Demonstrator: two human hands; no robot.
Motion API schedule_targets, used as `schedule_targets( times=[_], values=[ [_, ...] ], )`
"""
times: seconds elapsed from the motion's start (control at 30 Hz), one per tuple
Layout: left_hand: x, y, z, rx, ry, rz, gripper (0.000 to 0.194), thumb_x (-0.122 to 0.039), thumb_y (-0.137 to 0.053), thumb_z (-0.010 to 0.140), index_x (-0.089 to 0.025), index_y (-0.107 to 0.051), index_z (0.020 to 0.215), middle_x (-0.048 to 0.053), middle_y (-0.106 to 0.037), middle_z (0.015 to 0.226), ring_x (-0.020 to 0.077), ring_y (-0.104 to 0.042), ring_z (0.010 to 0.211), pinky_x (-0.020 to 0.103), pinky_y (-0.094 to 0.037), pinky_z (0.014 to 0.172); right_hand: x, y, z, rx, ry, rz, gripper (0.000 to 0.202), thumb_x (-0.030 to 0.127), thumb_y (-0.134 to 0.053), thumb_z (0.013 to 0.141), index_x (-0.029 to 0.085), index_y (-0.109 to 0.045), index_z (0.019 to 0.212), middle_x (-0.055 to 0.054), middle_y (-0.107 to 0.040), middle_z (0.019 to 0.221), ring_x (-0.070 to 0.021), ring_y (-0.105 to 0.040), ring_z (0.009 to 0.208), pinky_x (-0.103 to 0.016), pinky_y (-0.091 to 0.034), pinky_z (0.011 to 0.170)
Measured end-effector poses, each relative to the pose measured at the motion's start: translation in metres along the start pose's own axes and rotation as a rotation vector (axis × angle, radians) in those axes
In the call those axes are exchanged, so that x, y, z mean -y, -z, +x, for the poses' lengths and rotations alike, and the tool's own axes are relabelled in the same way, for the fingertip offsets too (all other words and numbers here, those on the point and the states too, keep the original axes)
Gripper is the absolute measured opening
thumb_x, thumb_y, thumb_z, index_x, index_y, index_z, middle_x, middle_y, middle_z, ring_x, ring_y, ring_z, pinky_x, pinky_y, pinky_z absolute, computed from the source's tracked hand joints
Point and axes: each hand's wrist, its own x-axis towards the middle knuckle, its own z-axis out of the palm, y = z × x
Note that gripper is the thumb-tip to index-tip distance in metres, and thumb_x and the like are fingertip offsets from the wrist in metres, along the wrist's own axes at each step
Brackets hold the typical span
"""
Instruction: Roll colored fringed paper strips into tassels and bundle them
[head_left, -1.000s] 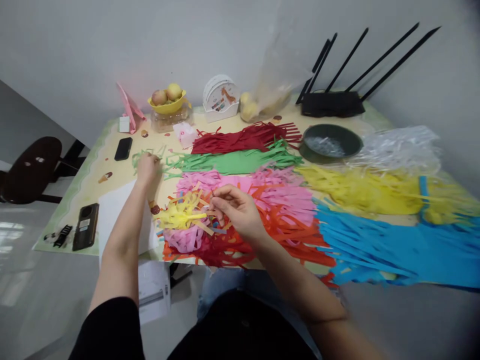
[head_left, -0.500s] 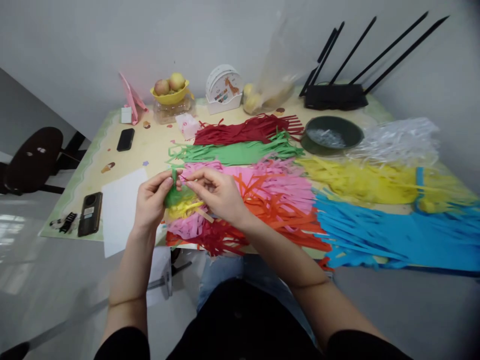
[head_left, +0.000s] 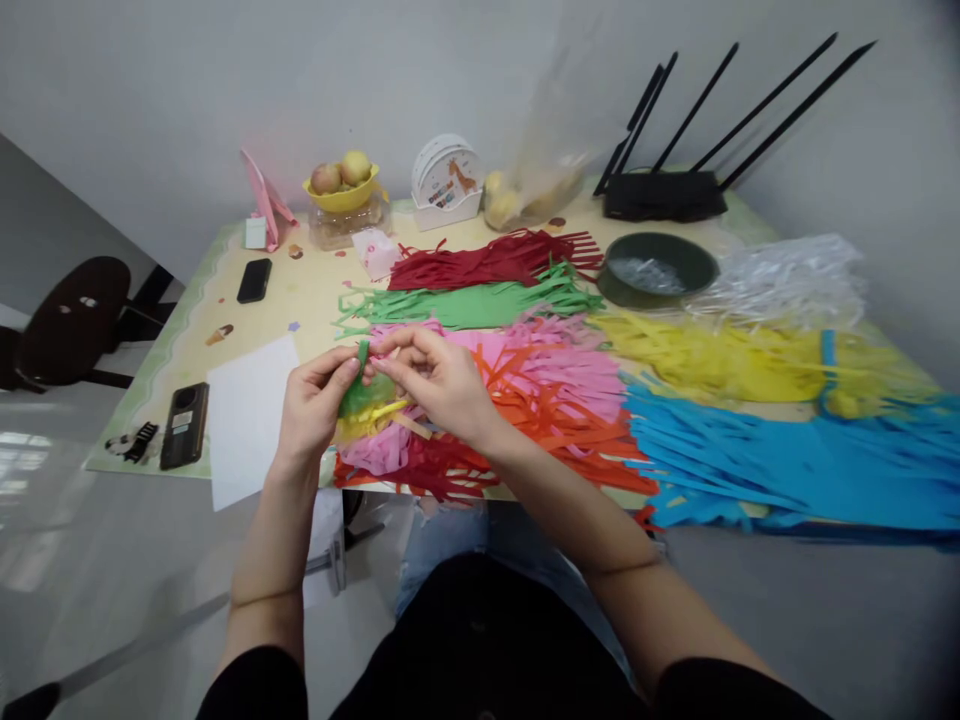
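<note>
Well, from where I stand, the biggest thing around the grip is the table (head_left: 315,285), which spreads out beneath and past both hands. Far to the right of the grip lies the blue fringed paper (head_left: 787,460), reaching the near edge, with the yellow fringed paper (head_left: 750,370) just beyond it. Closer on that same side is the pink fringed paper (head_left: 570,370), with orange strips (head_left: 555,430) strewn over it. Past the grip and slightly right, the green fringed paper (head_left: 480,305) lies just in front of the dark red one (head_left: 480,265). A black router (head_left: 664,195) stands well off, beyond and to the right, with a dark bowl (head_left: 637,295) in front of it. A white sheet (head_left: 244,420) lies just left of the grip, and a phone (head_left: 184,425) farther left.

As for the hands, the left hand (head_left: 313,400) pinches a bunch of green strips (head_left: 356,395) between thumb and fingers, the loose part hanging below over a yellow bunch (head_left: 367,420). The right hand (head_left: 446,385) meets it from the other side, near the top of the green, thumb and fingertip pressed together; whatever sits between them is too small to tell.
</note>
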Motion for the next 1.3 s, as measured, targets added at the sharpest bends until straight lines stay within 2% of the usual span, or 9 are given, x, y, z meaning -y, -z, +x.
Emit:
schedule_targets(
  times=[0.1,0.2,0.47,0.63,0.8,0.9,1.0,1.17,1.3],
  values=[
    [-0.007,0.002,0.000,0.009,-0.077,0.151,0.020,-0.040,-0.078,0.083,-0.020,-0.080,0.084,0.004,-0.074,0.079,0.0161,-0.067,0.074,0.028,-0.054,0.076,0.003,0.004,0.004,0.044,-0.022,0.034,0.031,0.035,-0.070,0.088,0.018,-0.064,0.114,0.007,-0.059,0.062,-0.0094,-0.056,0.055,-0.022,-0.045,0.056],
    [-0.014,0.002,0.002,-0.002,-0.101,0.218,0.019,-0.038,-0.077,0.083,-0.019,-0.078,0.078,0.002,-0.072,0.075,0.0155,-0.064,0.072,0.027,-0.052,0.074,0.005,0.009,0.007,0.079,-0.010,0.042,0.031,0.033,-0.071,0.088,0.018,-0.066,0.114,0.007,-0.060,0.062,-0.0092,-0.056,0.054,-0.021,-0.045,0.054],
    [-0.014,0.000,0.009,0.095,0.001,0.030,0.036,-0.053,-0.081,0.077,-0.018,-0.074,0.070,0.004,-0.067,0.069,0.0143,-0.056,0.063,0.028,-0.048,0.065,0.002,0.010,0.007,0.169,-0.091,0.287,0.047,0.047,-0.075,0.084,0.017,-0.063,0.118,0.009,-0.058,0.057,-0.0060,-0.046,0.041,-0.019,-0.037,0.040],
    [-0.018,-0.002,0.008,0.120,-0.013,0.034,0.040,-0.054,-0.080,0.077,-0.018,-0.071,0.065,0.003,-0.064,0.066,0.0140,-0.055,0.064,0.027,-0.046,0.065,0.003,0.009,0.005,0.104,-0.040,0.228,0.044,0.047,-0.075,0.085,0.017,-0.065,0.116,0.009,-0.056,0.057,-0.0052,-0.045,0.043,-0.018,-0.038,0.042],
    [-0.026,-0.002,0.009,0.091,-0.084,0.185,0.037,-0.050,-0.076,0.082,-0.018,-0.071,0.065,0.003,-0.064,0.066,0.0153,-0.056,0.065,0.028,-0.046,0.068,0.003,0.011,0.005,0.187,-0.083,0.267,0.048,0.049,-0.075,0.083,0.018,-0.063,0.118,0.009,-0.057,0.057,-0.0065,-0.046,0.041,-0.019,-0.038,0.040],
    [-0.027,-0.001,0.009,0.119,-0.055,0.178,0.036,-0.049,-0.077,0.081,-0.017,-0.071,0.066,0.003,-0.064,0.065,0.0144,-0.055,0.062,0.028,-0.045,0.065,0.002,0.011,0.005,0.154,-0.082,0.283,0.048,0.050,-0.075,0.083,0.018,-0.064,0.117,0.009,-0.057,0.057,-0.0066,-0.046,0.041,-0.019,-0.038,0.040],
    [-0.026,-0.002,0.010,0.127,-0.045,0.139,0.034,-0.046,-0.079,0.081,-0.016,-0.071,0.066,0.003,-0.065,0.065,0.0126,-0.055,0.061,0.027,-0.044,0.064,0.000,0.009,0.005,0.130,-0.068,0.300,0.047,0.051,-0.076,0.082,0.018,-0.064,0.114,0.009,-0.057,0.056,-0.0061,-0.046,0.041,-0.019,-0.038,0.041],
    [-0.023,-0.005,0.011,0.101,0.048,-0.100,0.034,-0.046,-0.089,0.069,-0.019,-0.072,0.080,0.000,-0.064,0.063,0.0103,-0.053,0.055,0.023,-0.044,0.058,0.000,0.009,0.006,0.140,-0.078,0.287,0.051,0.054,-0.075,0.082,0.016,-0.064,0.115,0.009,-0.056,0.056,-0.0064,-0.044,0.040,-0.019,-0.035,0.040],
    [-0.021,-0.008,0.011,0.105,0.054,-0.074,0.035,-0.048,-0.088,0.069,-0.018,-0.071,0.076,0.001,-0.065,0.064,0.0108,-0.056,0.057,0.023,-0.046,0.059,0.004,0.007,0.003,0.099,-0.018,0.226,0.044,0.050,-0.074,0.084,0.017,-0.066,0.113,0.008,-0.056,0.057,-0.0071,-0.046,0.045,-0.020,-0.038,0.044]
  ],
)
